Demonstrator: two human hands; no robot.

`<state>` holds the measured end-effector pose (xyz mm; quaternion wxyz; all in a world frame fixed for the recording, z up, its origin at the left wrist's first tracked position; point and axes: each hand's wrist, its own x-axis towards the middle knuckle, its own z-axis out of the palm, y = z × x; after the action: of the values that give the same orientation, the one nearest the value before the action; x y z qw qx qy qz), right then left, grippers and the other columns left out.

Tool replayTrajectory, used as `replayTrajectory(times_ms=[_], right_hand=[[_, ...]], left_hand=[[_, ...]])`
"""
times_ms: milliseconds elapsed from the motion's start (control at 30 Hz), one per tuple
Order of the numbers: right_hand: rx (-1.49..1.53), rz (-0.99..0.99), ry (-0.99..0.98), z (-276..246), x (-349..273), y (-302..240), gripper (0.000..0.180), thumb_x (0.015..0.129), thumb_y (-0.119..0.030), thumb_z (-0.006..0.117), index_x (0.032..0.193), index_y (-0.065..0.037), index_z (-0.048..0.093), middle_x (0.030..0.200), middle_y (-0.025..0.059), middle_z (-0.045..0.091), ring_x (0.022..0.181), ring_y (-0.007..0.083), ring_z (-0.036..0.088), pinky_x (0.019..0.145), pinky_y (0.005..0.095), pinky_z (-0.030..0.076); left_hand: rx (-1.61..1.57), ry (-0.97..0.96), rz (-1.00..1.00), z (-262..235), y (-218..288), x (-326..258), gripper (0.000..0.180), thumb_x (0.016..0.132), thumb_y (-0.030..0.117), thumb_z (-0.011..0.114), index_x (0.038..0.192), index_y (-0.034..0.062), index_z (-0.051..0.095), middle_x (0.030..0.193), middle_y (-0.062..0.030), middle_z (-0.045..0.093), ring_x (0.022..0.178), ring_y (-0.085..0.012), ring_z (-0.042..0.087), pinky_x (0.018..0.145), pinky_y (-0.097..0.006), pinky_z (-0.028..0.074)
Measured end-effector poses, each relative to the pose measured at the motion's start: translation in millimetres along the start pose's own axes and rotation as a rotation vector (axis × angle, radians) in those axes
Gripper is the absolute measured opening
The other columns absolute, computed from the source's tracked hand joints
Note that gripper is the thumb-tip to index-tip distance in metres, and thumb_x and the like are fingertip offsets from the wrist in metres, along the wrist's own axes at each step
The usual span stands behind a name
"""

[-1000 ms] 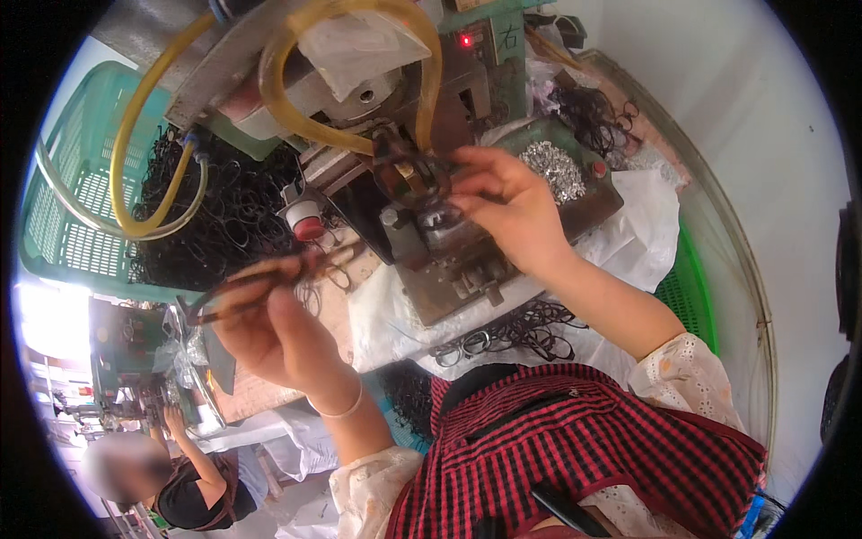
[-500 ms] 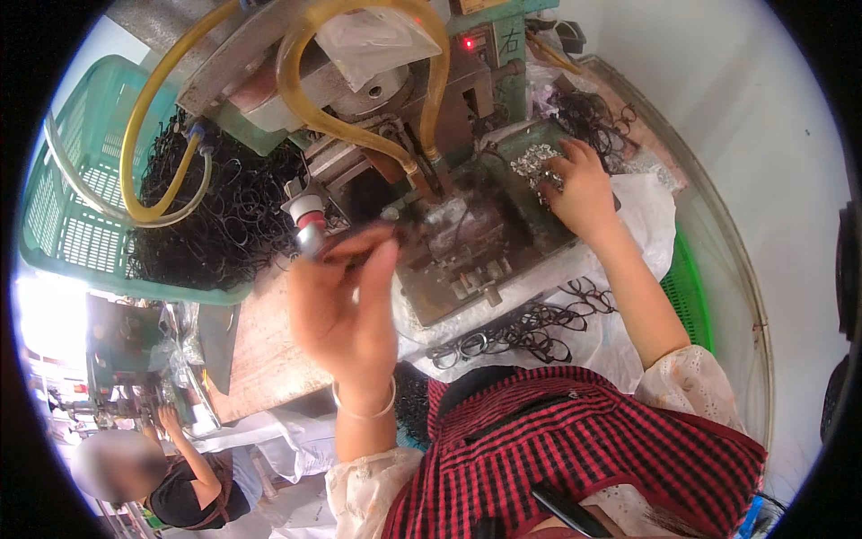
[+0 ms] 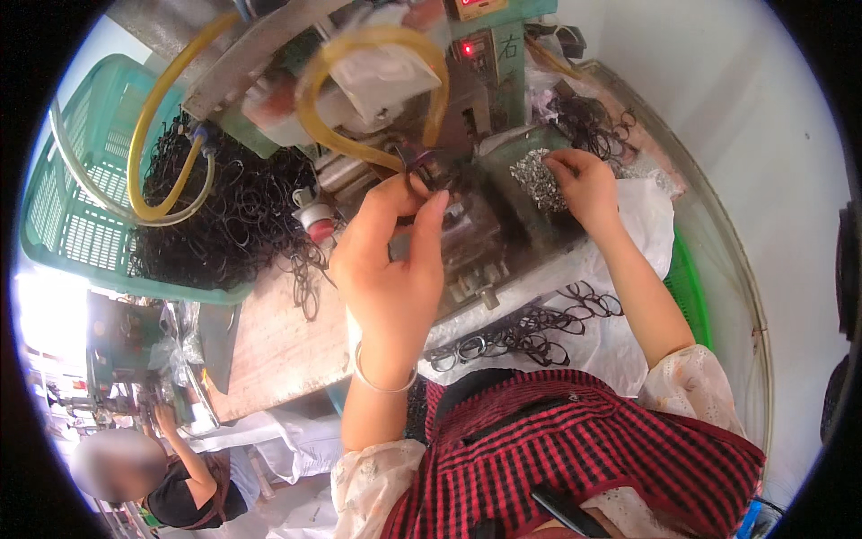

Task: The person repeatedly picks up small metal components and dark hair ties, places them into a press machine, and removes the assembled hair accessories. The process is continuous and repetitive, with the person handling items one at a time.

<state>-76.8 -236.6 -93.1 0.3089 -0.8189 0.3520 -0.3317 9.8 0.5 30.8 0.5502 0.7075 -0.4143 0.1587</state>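
My left hand (image 3: 391, 260), a bangle on its wrist, reaches in at the front of a bench press (image 3: 467, 193). Its thumb and forefinger pinch a thin black ring (image 3: 416, 172), held up close to the tool below the yellow tubes; part of the ring is hidden by the fingers. Over on the right, my right hand (image 3: 588, 189) has its fingertips pressed together at the edge of a pile of small silvery metal pieces (image 3: 536, 180) in the machine's tray. Whatever those fingertips hold is too small to make out.
At the left a green basket (image 3: 81, 198) is heaped with black rings (image 3: 215, 198). A red push button (image 3: 316, 223) stands beside my left hand. More black rings (image 3: 539, 328) lie on white sheeting in front. A co-worker (image 3: 193, 476) sits at lower left.
My left hand has gone right and forward from beside the red button to the press tool. My right hand's spread fingers have drawn together at the pile. The yellow tube has shifted.
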Motion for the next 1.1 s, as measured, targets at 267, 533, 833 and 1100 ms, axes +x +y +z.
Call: replayTrajectory(times_ms=[267,533,833,1100], right_hand=[[-0.018,-0.555,-0.248,20,-6,-41,0.011,0.075,-0.015,0.073,0.084,-0.008,0.073,0.087,0.0102,0.066,0.093,0.0309,0.061,0.08,0.0396,0.051],[-0.624,-0.715,-0.39,50,-7,-47,0.009,0.069,-0.013,0.065,0.073,-0.007,0.07,0.09,0.0097,0.067,0.098,0.0301,0.061,0.077,0.0414,0.052],[-0.092,-0.555,-0.176,-9,-27,-64,0.009,0.076,-0.008,0.069,0.084,-0.004,0.071,0.088,0.0139,0.068,0.087,0.033,0.063,0.076,0.04,0.05],[0.078,-0.137,-0.949,-86,-99,11,0.005,0.082,-0.007,0.07,0.084,-0.002,0.07,0.086,0.0145,0.067,0.079,0.021,0.062,0.076,0.0315,0.048]], left_hand=[[-0.058,0.064,0.02,-8,-10,-29,0.014,0.086,-0.004,0.067,0.099,-0.0045,0.061,0.09,-0.0136,0.069,0.078,-0.0168,0.066,0.073,-0.027,0.054],[0.012,0.462,-0.353,-101,-146,-101,0.012,0.097,0.007,0.057,0.101,-0.0029,0.061,0.095,-0.0088,0.066,0.08,-0.0121,0.062,0.07,-0.023,0.051],[0.674,0.313,-0.632,-134,-205,-74,0.039,0.087,0.038,0.068,0.094,-0.0004,0.068,0.085,-0.0148,0.069,0.077,-0.0287,0.065,0.073,-0.037,0.051],[-0.066,0.482,-0.763,-73,-239,-72,0.016,0.087,0.013,0.065,0.089,-0.0024,0.059,0.074,-0.0108,0.063,0.063,-0.0194,0.058,0.057,-0.035,0.048]])
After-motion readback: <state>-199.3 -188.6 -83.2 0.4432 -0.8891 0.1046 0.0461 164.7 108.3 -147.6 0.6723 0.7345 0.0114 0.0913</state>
